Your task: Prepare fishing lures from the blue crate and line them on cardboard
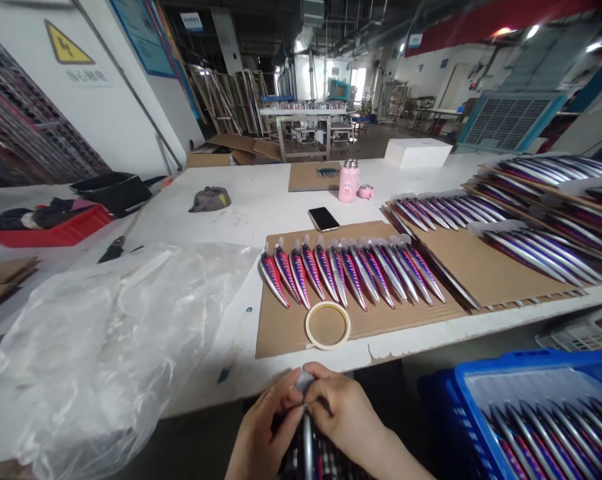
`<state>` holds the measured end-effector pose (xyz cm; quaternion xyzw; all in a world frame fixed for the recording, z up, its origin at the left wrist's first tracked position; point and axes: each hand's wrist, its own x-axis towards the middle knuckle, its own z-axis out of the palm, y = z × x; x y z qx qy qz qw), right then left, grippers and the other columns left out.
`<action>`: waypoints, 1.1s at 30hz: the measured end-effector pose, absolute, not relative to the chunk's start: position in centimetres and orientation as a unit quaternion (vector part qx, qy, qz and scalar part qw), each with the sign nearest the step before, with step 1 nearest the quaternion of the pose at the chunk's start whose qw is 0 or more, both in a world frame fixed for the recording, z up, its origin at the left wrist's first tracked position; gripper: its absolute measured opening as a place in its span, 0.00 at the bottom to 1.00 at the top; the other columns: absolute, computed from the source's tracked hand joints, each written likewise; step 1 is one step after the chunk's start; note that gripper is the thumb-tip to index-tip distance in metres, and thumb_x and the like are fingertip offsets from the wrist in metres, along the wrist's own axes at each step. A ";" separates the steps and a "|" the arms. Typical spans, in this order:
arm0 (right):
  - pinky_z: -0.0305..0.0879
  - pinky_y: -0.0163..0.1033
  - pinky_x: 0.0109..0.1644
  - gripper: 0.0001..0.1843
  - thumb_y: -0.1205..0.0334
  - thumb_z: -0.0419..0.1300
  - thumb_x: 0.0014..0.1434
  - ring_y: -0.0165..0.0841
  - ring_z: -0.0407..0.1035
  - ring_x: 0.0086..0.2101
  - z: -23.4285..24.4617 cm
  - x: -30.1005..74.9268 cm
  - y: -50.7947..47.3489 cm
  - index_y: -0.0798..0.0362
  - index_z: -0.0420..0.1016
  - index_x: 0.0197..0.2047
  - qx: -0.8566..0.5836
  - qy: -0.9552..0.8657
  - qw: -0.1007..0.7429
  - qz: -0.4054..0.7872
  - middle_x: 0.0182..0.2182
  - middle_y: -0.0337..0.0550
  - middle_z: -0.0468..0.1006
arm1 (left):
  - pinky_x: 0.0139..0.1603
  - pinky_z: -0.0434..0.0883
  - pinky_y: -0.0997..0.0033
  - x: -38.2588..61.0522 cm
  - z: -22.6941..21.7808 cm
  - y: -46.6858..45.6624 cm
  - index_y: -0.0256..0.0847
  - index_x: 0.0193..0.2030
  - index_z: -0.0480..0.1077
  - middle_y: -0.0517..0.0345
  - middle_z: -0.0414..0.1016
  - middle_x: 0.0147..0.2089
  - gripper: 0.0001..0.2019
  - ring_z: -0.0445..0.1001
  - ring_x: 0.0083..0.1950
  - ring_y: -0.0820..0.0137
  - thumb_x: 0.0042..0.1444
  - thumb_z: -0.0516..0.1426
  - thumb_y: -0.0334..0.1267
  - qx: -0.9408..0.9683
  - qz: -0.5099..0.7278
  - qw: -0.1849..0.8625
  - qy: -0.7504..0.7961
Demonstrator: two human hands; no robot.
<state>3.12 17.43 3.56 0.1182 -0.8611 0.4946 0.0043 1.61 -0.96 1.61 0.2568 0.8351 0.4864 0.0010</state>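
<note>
My left hand (268,430) and my right hand (343,413) meet below the table's front edge, fingers pinched together on one fishing lure (307,437), a slim silvery body pointing down toward my lap with a pale cap at its top. Just beyond my hands a roll of tape (327,325) lies on a cardboard sheet (285,330). Behind the tape a row of several purple, red and silver lures (351,270) rests side by side on that sheet.
A large crumpled clear plastic bag (105,347) covers the table's left. A blue crate (535,413) of lures stands at lower right. More lures on cardboard (541,250) fill the right. A phone (323,219), pink bottle (349,181), red tray (71,230) and white box (417,153) lie farther back.
</note>
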 end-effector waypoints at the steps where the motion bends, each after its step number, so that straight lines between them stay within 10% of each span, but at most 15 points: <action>1: 0.65 0.33 0.51 0.13 0.79 0.56 0.50 0.35 0.70 0.52 3.5 3.1 17.4 0.53 0.77 0.31 0.116 -0.864 0.004 0.489 0.40 0.45 0.80 | 0.44 0.71 0.77 1.7 1.6 -1.1 0.52 0.51 0.68 0.61 0.72 0.42 0.14 0.74 0.41 0.72 0.60 0.56 0.34 0.250 0.486 -0.010 0.837; 5: 0.66 0.33 0.49 0.14 0.79 0.56 0.48 0.35 0.72 0.49 3.6 3.0 17.4 0.51 0.77 0.30 0.107 -0.873 -0.013 0.476 0.46 0.43 0.79 | 0.42 0.70 0.80 1.7 2.3 -1.3 0.48 0.35 0.74 0.60 0.70 0.40 0.04 0.73 0.41 0.72 0.59 0.57 0.35 0.250 0.475 -0.037 0.843; 15: 0.66 0.34 0.50 0.14 0.79 0.56 0.50 0.34 0.73 0.48 4.1 2.7 17.5 0.51 0.78 0.30 0.106 -0.869 -0.024 0.482 0.44 0.43 0.79 | 0.31 0.68 0.79 1.8 1.7 -0.9 0.45 0.57 0.65 0.68 0.70 0.26 0.22 0.69 0.26 0.74 0.55 0.58 0.35 0.199 0.544 0.077 0.812; 20: 0.66 0.36 0.51 0.15 0.79 0.55 0.50 0.35 0.69 0.53 3.9 2.8 17.5 0.52 0.78 0.32 0.111 -0.875 -0.014 0.472 0.41 0.46 0.81 | 0.33 0.67 0.77 1.5 2.4 -0.4 0.44 0.35 0.70 0.64 0.72 0.28 0.03 0.72 0.31 0.71 0.56 0.55 0.35 0.182 0.450 0.082 0.871; 33: 0.66 0.35 0.51 0.13 0.77 0.56 0.50 0.36 0.68 0.53 4.3 3.1 17.7 0.52 0.76 0.33 0.125 -0.878 -0.018 0.462 0.46 0.46 0.78 | 0.31 0.64 0.76 1.5 3.2 -0.1 0.43 0.29 0.65 0.63 0.68 0.28 0.08 0.69 0.30 0.71 0.59 0.51 0.32 0.218 0.390 0.041 0.894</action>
